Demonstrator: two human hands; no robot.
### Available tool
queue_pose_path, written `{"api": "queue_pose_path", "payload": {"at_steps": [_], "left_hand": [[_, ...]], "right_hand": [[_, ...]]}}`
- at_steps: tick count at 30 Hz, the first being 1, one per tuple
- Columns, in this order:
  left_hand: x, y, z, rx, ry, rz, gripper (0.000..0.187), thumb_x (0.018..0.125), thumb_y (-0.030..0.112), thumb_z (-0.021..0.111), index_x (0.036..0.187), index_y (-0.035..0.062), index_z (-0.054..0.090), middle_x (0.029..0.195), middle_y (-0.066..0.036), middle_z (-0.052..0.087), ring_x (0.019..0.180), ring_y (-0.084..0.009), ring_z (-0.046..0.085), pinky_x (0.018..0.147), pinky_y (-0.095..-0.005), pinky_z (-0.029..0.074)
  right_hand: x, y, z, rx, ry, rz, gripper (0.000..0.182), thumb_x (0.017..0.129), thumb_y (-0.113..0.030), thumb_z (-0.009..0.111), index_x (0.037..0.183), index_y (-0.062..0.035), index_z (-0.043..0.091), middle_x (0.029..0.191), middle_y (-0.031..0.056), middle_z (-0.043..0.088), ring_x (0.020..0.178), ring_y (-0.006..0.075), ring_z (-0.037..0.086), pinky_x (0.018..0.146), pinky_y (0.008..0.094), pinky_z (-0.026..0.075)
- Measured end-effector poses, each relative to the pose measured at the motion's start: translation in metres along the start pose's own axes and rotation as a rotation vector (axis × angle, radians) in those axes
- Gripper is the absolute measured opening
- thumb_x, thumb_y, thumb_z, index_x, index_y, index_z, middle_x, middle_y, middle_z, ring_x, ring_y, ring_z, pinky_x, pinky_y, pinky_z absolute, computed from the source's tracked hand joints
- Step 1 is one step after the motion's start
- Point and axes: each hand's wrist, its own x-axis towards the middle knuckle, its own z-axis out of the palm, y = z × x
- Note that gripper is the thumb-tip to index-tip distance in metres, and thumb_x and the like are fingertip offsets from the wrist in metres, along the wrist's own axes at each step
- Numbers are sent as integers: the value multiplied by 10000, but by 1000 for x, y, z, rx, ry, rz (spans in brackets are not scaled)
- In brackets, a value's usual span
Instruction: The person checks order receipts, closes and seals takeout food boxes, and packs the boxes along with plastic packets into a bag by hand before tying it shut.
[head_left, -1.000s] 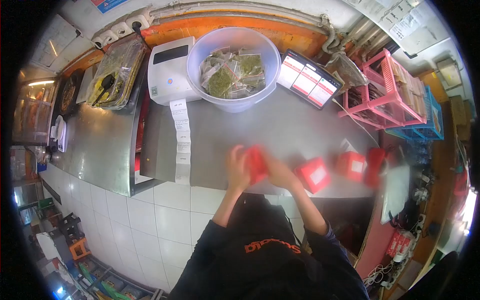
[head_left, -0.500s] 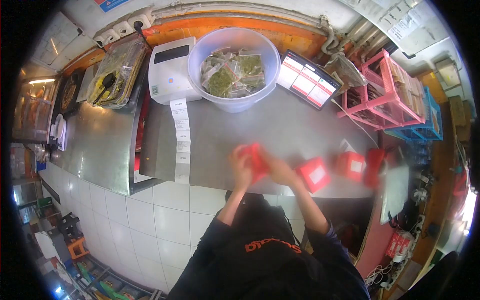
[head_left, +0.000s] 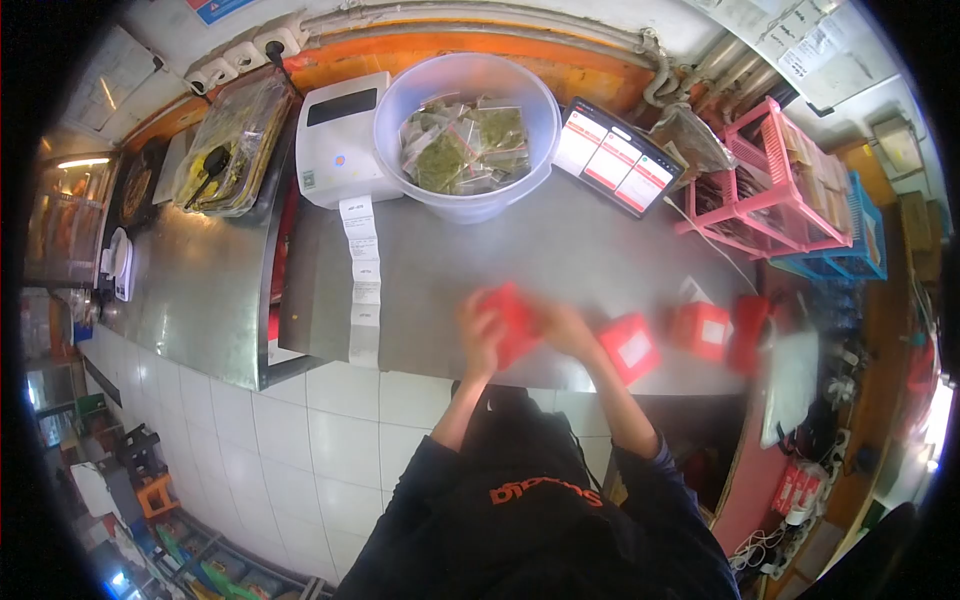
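A red box [head_left: 516,325], smeared by motion, is between my two hands near the front edge of the steel counter [head_left: 430,270]. The fingers of my left hand [head_left: 482,335] are wrapped round its left side. On the opposite side, the fingers of my right hand [head_left: 565,332] meet the box's right edge, and they look blurred. Just right of that hand stands a red box with a white label [head_left: 630,348]. Farther right is a second labelled red box [head_left: 702,330], with another red item [head_left: 747,335] beside it.
Behind my hands stand a clear tub [head_left: 468,205] of small herb-filled bags, a tablet [head_left: 616,160] and a label printer [head_left: 342,140] trailing a printed strip [head_left: 363,270]. Pink baskets [head_left: 765,215] fill the back right. A plastic-wrapped stack [head_left: 790,385] lies at the right edge.
The red box has turned slightly between my hands. My right hand has shifted a little to the right, its fingers now at the box's edge rather than across it.
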Motion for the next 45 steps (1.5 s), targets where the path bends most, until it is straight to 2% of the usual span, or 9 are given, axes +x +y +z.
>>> {"api": "queue_pose_path", "payload": {"at_steps": [2, 7, 14, 23, 26, 38, 41, 45], "left_hand": [[0, -1, 0, -17, -16, -18, 51, 651, 36, 549, 694, 38, 577, 1200, -56, 454, 1121, -252, 330, 953, -369, 242], [1, 1, 1, -33, -14, -138, 105, 618, -27, 559, 696, 38, 583, 1196, -43, 461, 1150, -245, 315, 961, -360, 250], [2, 1, 10, 118, 27, -157, 132, 609, -45, 571, 694, 45, 615, 1157, -16, 487, 1114, -248, 341, 934, -357, 290], [5, 4, 10, 178, 62, -171, 139, 601, -59, 575, 676, 44, 630, 1130, -21, 496, 1084, -251, 367, 909, -352, 319], [6, 1, 11, 159, 46, -181, 131, 597, -54, 582, 665, 46, 631, 1120, -23, 501, 1075, -252, 375, 902, -353, 323], [7, 4, 11, 180, 67, -161, 111, 591, -70, 561, 628, 30, 593, 1090, -33, 521, 1030, -259, 400, 862, -360, 345], [5, -1, 12, 177, 50, -143, 88, 595, -39, 564, 642, 35, 573, 1079, -47, 520, 1020, -267, 398, 858, -364, 330], [6, 5, 12, 215, 67, -95, 19, 637, 55, 539, 654, 49, 545, 1072, -62, 516, 1012, -270, 392, 872, -369, 296]], "right_hand": [[0, -10, -2, -45, -15, 78, 528, 665, 67, 569, 1159, -106, 494, 1009, 172, 582, 878, 308, 591, 766, 358, 472], [-1, -5, 2, -52, 3, 68, 546, 650, 77, 565, 1159, -108, 497, 1034, 154, 576, 883, 297, 591, 778, 364, 475], [-2, -4, 5, -156, 64, -1, 531, 603, 58, 592, 1103, -118, 557, 1130, 136, 521, 870, 303, 590, 753, 349, 487], [-2, 1, 2, -207, 66, -168, 497, 581, 48, 599, 1049, -117, 596, 1137, 162, 508, 844, 305, 595, 736, 345, 491], [-1, -1, 2, -167, 56, -97, 498, 571, 42, 602, 1042, -121, 602, 1132, 171, 509, 825, 304, 601, 728, 342, 494], [1, 3, 9, -242, 78, -97, 462, 575, 12, 603, 1013, -136, 623, 1118, 171, 518, 772, 291, 611, 721, 350, 494], [2, 4, 11, -365, 100, -152, 455, 573, -4, 609, 1009, -134, 624, 1116, 169, 522, 765, 286, 611, 727, 352, 490], [2, 6, 14, -336, 102, -134, 449, 573, -15, 612, 1006, -132, 625, 1118, 162, 524, 758, 286, 612, 721, 352, 491]]}}
